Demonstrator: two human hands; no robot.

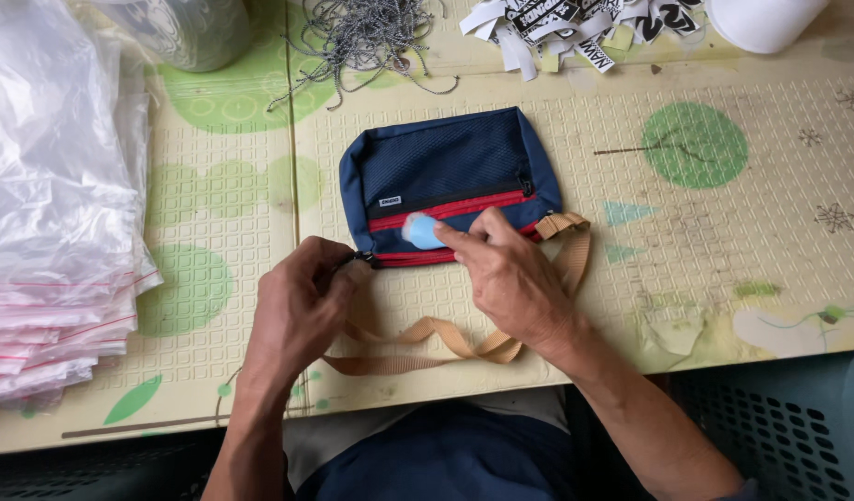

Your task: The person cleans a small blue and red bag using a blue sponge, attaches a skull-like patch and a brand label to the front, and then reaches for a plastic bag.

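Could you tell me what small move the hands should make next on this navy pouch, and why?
Probably push the light-blue object into the navy pouch: the right hand holds it at the lower red zipper, while the left hand pinches the pouch's left corner.
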